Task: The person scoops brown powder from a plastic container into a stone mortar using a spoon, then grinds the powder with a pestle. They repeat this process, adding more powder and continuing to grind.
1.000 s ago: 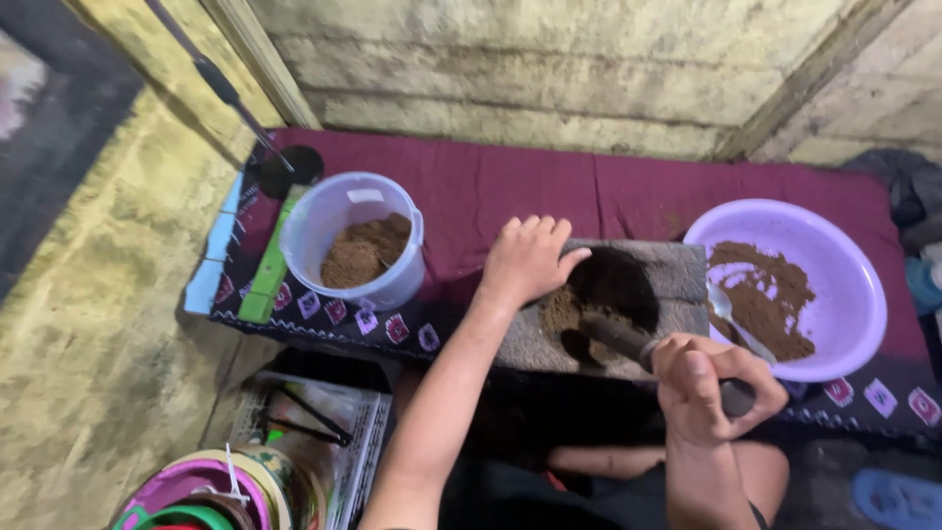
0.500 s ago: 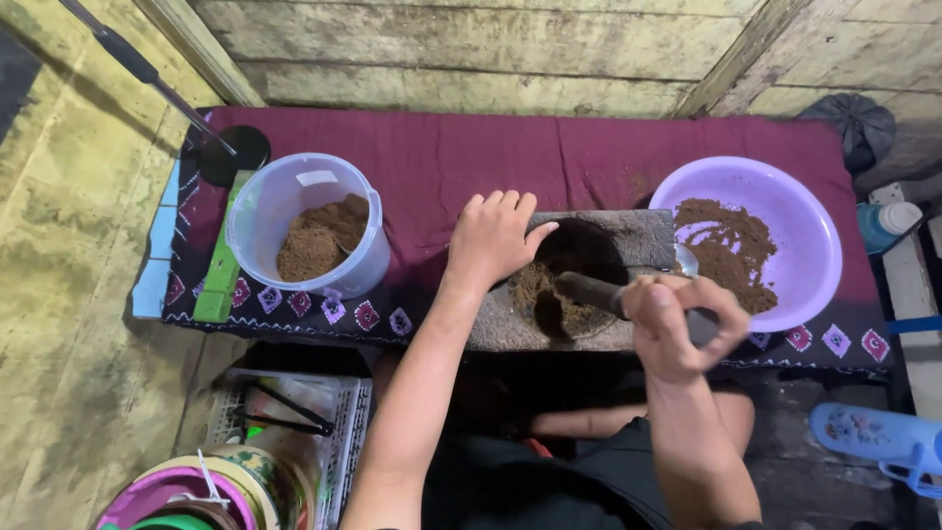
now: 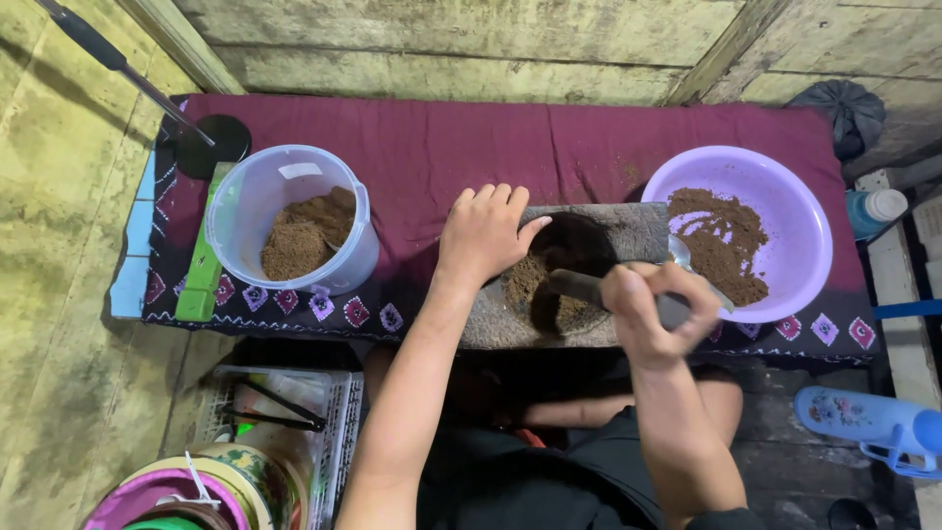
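Wooden planks close the back of the scene, and below them a low table (image 3: 589,137) with a dark red cloth carries your things.

From the head view, your left hand (image 3: 486,236) lies flat with the fingers spread open on the edge of the grey stone mortar (image 3: 638,231). The right hand (image 3: 653,309) has its fingers closed around a dark pestle (image 3: 579,287), whose tip sits in the brown powder (image 3: 535,285) in the mortar's hollow. The hand hides the pestle's back end, and the deep part of the hollow is too dark to make out.

To the left stands a clear plastic bucket (image 3: 294,231) with more brown powder. To the right a purple basin (image 3: 785,211) also holds powder; a spoon (image 3: 687,257) in it is partly covered by your right hand.

A blue bottle (image 3: 868,417) at the lower right is cut off by the frame.
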